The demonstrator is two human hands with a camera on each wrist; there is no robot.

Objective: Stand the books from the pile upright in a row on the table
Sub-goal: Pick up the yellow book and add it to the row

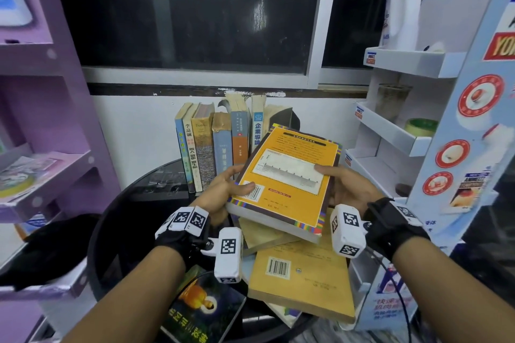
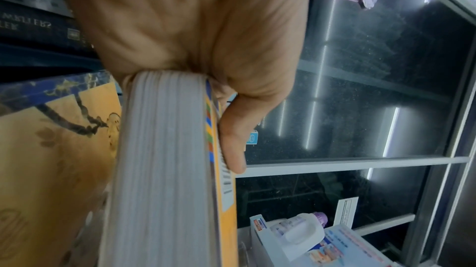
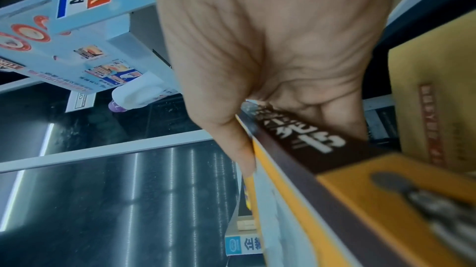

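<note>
thick orange paperback book with a rainbow-striped border (image 1: 287, 178), glossy back cover up, is held tilted above the loose pile of tan books (image 1: 299, 273) on the round black table (image 1: 117, 220). left hand (image 1: 223, 189) grip pinches its pale page edge; right hand (image 1: 348, 186) grip clasps the dark spine. upright row of worn paperbacks (image 1: 217, 145) stands just behind, with white cardboard shelves (image 1: 395, 136) beside.

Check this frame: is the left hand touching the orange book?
Touching. In the left wrist view the left hand wraps the orange book's page edge, thumb pressed on the cover; the head view shows the same thumb on the cover.
</note>
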